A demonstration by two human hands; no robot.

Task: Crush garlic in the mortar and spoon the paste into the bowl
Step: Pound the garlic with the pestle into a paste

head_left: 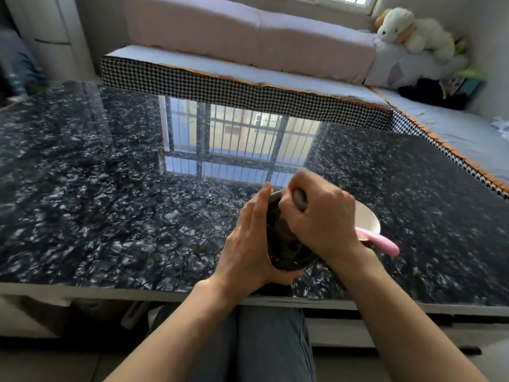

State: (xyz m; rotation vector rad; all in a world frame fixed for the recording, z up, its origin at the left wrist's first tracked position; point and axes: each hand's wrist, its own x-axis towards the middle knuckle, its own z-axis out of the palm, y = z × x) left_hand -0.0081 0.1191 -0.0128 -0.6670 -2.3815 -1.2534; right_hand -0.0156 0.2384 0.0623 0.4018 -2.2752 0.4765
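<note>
A dark brown mortar (286, 244) stands on the black marbled table (110, 188) near its front edge. My left hand (248, 244) grips the mortar's left side, fingers curled under its near wall. My right hand (322, 213) grips the grey pestle (300, 198), whose top shows in my fist and whose lower end is down in the mortar. The garlic is hidden by my hands. Right of the mortar sits a white bowl (367, 217), partly behind my right hand. A pink spoon (380, 241) lies with its handle sticking out to the right over the bowl's near rim.
The glossy tabletop mirrors a barred window. Behind it runs a bench with houndstooth-edged cushions (248, 89), and a white plush toy (413, 31) sits in the far right corner. My legs in grey trousers (261, 348) are under the table's front edge.
</note>
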